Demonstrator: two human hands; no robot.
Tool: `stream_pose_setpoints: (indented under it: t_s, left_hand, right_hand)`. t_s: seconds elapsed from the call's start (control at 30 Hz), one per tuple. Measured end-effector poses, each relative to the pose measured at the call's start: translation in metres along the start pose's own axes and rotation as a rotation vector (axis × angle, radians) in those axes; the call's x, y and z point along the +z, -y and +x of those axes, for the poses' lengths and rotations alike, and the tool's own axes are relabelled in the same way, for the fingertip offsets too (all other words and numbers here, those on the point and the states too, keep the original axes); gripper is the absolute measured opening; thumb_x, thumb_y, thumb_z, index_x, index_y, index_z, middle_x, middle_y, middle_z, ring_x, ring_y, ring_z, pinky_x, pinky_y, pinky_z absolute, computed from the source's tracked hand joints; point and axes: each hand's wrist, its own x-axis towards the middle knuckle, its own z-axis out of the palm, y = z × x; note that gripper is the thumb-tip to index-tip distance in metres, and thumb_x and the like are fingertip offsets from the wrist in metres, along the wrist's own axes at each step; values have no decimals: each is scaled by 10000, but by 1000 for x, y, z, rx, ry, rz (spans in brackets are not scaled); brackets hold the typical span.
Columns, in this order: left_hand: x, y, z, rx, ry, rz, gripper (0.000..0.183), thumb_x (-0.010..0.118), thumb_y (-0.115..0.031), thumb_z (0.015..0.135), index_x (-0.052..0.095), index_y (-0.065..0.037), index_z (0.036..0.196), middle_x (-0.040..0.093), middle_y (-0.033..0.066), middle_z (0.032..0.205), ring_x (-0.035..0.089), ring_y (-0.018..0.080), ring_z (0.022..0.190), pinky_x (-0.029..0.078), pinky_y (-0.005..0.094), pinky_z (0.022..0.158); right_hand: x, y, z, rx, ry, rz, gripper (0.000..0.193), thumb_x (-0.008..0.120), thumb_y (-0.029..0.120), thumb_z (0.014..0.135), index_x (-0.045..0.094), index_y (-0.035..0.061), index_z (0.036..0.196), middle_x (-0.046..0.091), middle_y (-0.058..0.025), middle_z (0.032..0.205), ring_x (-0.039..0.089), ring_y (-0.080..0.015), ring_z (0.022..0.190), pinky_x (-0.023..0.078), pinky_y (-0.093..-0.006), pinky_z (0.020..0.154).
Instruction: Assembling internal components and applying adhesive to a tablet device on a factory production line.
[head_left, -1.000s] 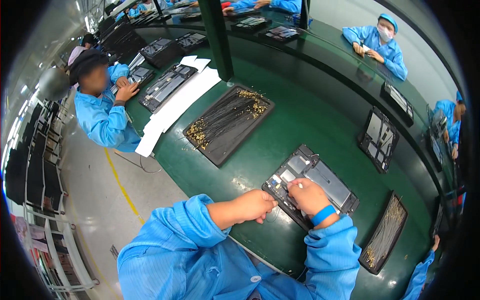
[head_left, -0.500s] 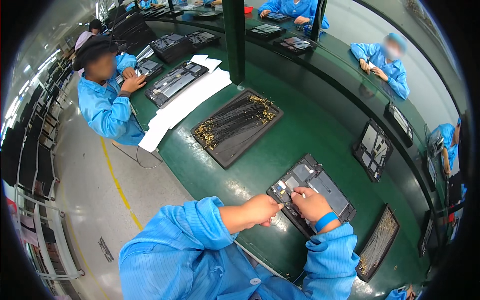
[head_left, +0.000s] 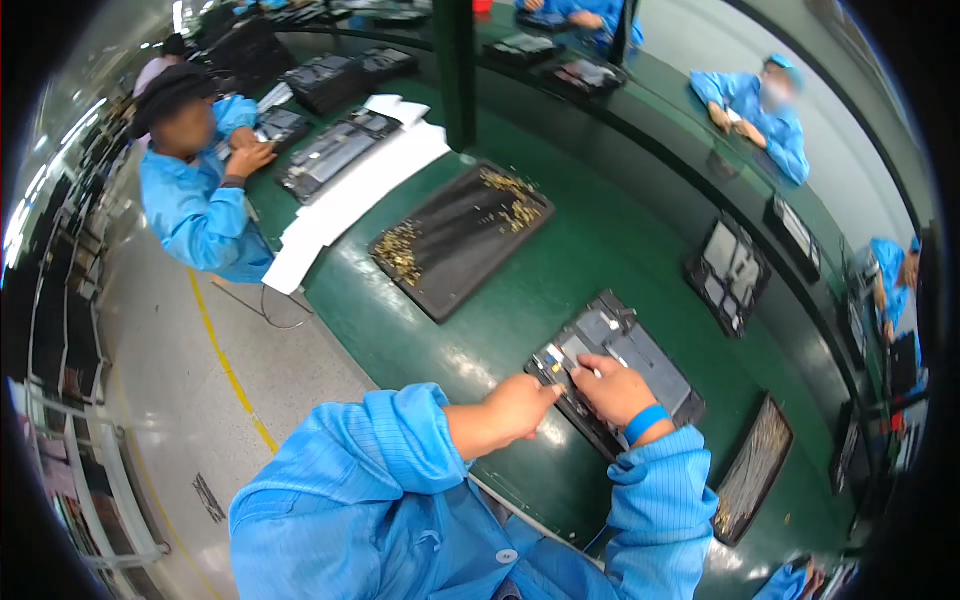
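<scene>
In front of me, an opened flat device (head_left: 645,350), perhaps a tablet, lies tilted on the green bench with its dark inner parts and a large grey panel exposed. My left hand (head_left: 515,408) is pinched at its near left edge; a thin cable showed at these fingers a moment ago, but blur hides it now. Over the device's left part, my right hand (head_left: 615,390) has thumb and fingers closed together. A small whitish piece shows between them, too little to name. Beyond the left hand sits a black tray (head_left: 450,300) of thin black cables with gold-coloured ends.
Another tray (head_left: 752,470) of thin cables lies to the right. One more opened device (head_left: 728,275) rests by the dark raised rail. White sheets (head_left: 350,205) and stacked devices are at the far left, beside a co-worker (head_left: 195,180). A dark post (head_left: 455,75) rises from the bench.
The whole view has shifted slightly and blurred, with the bench and trays a little higher and further left in it. Both hands stay at the device, still closed.
</scene>
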Motion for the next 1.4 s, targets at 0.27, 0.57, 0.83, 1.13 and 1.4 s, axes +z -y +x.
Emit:
stream_pose_setpoints:
  t_s: [0.27, 0.57, 0.83, 1.13, 1.4]
  left_hand:
    - [2, -1, -9, -36, -43, 0, 385, 441, -356, 816, 455, 6, 682, 471, 71, 632, 469, 132, 515, 438, 255, 436]
    - [6, 8, -9, 74, -71, 79, 392, 367, -301, 847, 450, 24, 642, 448, 126, 468, 498, 227, 406, 400, 335, 420]
    - [2, 3, -9, -43, -3, 63, 393, 425, -376, 818, 463, -1, 707, 471, 58, 656, 470, 117, 534, 418, 239, 429]
    - [4, -3, -2, 15, -3, 130, 420, 377, -320, 836, 450, 29, 613, 449, 123, 473, 491, 223, 402, 400, 328, 412]
    - [-2, -5, -2, -131, 75, 99, 371, 436, -365, 813, 451, -27, 661, 462, 54, 622, 461, 127, 523, 415, 244, 445]
  right_hand:
    - [-3, 1, 4, -129, -56, -28, 468, 494, 304, 700, 484, 30, 1079, 538, -226, 933, 515, -324, 890, 392, -324, 784]
    - [-1, -11, -5, -31, -59, 96, 472, 503, 284, 703, 470, 13, 1087, 540, -225, 934, 521, -319, 889, 395, -310, 781]
    - [3, -5, -10, -41, -175, -79, 402, 478, 261, 752, 483, 11, 1067, 536, -227, 932, 527, -323, 860, 410, -334, 757]
    - [9, 0, -12, 50, -275, -33, 334, 502, 290, 753, 542, 23, 950, 576, -185, 810, 556, -304, 759, 432, -351, 683]
    - [6, 7, -6, -8, -273, 6, 418, 513, 361, 737, 516, 51, 1016, 563, -190, 878, 545, -314, 822, 419, -330, 730]
